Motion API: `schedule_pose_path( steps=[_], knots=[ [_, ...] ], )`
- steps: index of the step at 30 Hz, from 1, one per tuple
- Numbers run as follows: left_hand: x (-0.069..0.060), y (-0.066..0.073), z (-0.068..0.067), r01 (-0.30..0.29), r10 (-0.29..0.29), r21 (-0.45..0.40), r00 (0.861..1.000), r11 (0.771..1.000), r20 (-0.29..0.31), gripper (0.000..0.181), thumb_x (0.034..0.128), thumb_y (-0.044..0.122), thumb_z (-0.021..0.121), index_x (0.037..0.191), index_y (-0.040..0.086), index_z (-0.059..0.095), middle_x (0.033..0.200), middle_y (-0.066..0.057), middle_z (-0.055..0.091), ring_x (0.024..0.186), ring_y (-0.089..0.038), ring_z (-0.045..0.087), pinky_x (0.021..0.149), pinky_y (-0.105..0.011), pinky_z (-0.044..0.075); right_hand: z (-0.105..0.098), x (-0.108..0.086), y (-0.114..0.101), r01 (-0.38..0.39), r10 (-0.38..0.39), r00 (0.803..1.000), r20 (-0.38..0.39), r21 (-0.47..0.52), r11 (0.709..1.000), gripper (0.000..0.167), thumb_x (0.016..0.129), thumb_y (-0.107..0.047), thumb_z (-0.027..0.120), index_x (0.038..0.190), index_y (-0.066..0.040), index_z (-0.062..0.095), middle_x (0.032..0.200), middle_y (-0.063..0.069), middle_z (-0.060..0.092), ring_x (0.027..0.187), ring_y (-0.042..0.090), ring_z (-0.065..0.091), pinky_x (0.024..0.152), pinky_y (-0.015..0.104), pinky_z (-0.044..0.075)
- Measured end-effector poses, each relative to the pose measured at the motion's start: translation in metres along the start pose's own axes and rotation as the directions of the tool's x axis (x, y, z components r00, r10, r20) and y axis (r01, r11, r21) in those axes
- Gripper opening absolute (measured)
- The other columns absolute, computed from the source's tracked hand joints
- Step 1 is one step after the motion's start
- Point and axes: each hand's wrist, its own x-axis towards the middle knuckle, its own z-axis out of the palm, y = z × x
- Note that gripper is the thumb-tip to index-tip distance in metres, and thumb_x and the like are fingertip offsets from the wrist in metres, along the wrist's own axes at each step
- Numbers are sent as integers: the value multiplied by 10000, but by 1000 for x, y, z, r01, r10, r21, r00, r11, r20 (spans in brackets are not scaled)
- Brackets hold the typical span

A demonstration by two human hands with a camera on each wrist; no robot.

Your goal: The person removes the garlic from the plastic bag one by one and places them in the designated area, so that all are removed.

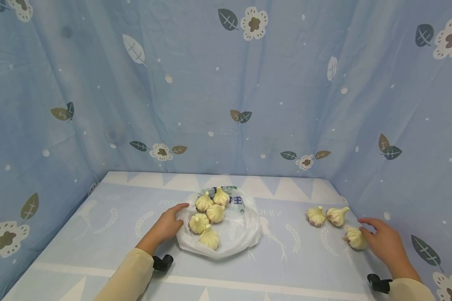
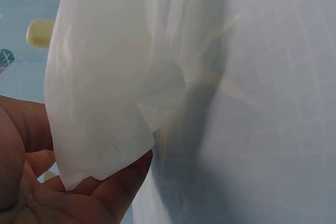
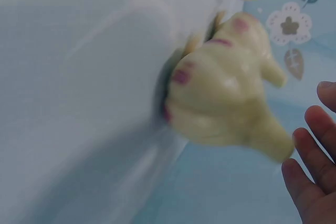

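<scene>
Left hand (image 1: 169,223) pinches the edge of the bag (image 1: 241,230), white film lying between thumb and fingers; little gap there. Right hand (image 1: 388,244) well to the right of the bag, fingers parted and loosely extended, nothing held; fingertips right by the stem of the near bulb (image 1: 355,238), contact cannot be told. Bag lies with its mouth open, rim rolled and crumpled, blue and green print (image 1: 236,200) at its far side. Five bulbs inside, all towards the bag's left half: two at the far side, (image 1: 204,201) and (image 1: 221,196), one mid-group (image 1: 215,213), one by the left rim (image 1: 198,223), one by the near rim (image 1: 209,237). Three outside, all to the right of the bag: the near bulb, plus a pair just beyond it, one bulb (image 1: 315,216) closer to the bag, the other (image 1: 337,216) tipped over, stem pointing away from the bag. Bulbs pale yellow, purple patches low down. Table (image 1: 286,271) under the bag pale blue and white, triangles along its far edge. Blue curtain (image 1: 196,96) beyond the bag, printed with flowers and leaves. Beige sleeves (image 1: 129,274) on both arms.
</scene>
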Motion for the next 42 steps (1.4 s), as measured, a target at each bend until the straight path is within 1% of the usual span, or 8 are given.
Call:
schedule_pose_path(
  steps=[9,13,20,22,26,30,35,42],
  knots=[
    [-1,0,-1,15,-15,-2,1000,1000,-3,623,875,2,465,1475,157,407,1533,-206,358,1420,-419,304,1108,-605,295,-2,-1,-29,162,-161,985,-55,4,987,340,914,-168,616,1215,-11,608,1287,333,525,1131,549,478,850,655,411],
    [-1,-1,-1,18,-18,-3,1000,1000,-6,623,879,4,464,1478,163,402,1537,-199,356,1421,-411,310,1102,-603,309,-4,1,-43,202,-202,979,-18,6,979,374,908,-173,630,1249,-25,588,1314,329,503,1153,551,463,857,664,410],
    [0,-1,0,14,-14,1,1000,1000,-9,621,875,2,471,1474,159,410,1532,-199,365,1410,-406,335,1089,-582,339,-6,7,-65,264,-265,962,64,32,964,485,924,-363,624,1301,-63,562,1365,293,487,1210,544,441,904,676,394],
    [0,-1,0,16,-16,3,1000,1000,-8,620,876,6,471,1473,159,411,1532,-197,365,1420,-412,311,1105,-597,308,-7,8,-72,293,-296,953,69,41,955,487,926,-364,622,1312,-74,559,1373,280,492,1225,537,439,912,678,391],
    [0,-1,0,20,-20,2,1000,1000,-10,623,874,8,469,1474,166,411,1532,-195,366,1396,-391,364,1060,-564,370,-5,12,-83,347,-350,933,78,48,937,462,923,-304,636,1326,-95,553,1373,258,506,1212,519,469,894,665,419],
    [-1,-1,0,14,-14,2,1000,1000,-10,623,875,5,467,1475,160,409,1531,-197,367,1402,-395,353,1072,-578,357,1,18,-92,386,-392,915,95,78,919,461,914,-294,652,1332,-127,553,1385,219,505,1136,482,552,854,613,478],
    [-1,-1,-1,13,-13,-1,1000,1000,-9,624,874,0,463,1476,153,407,1532,-199,364,1421,-409,309,1102,-601,310,8,25,-102,393,-410,905,117,140,909,475,912,-326,653,1338,-145,548,1407,181,490,1190,443,537,903,592,480],
    [-2,-1,-1,17,-17,-10,1000,1000,-9,625,876,0,459,1478,157,404,1539,-196,354,1425,-410,301,1102,-602,308,13,29,-120,366,-395,908,139,195,910,545,905,-350,658,1387,-145,504,1423,189,482,1246,416,495,972,580,455]
  ],
)
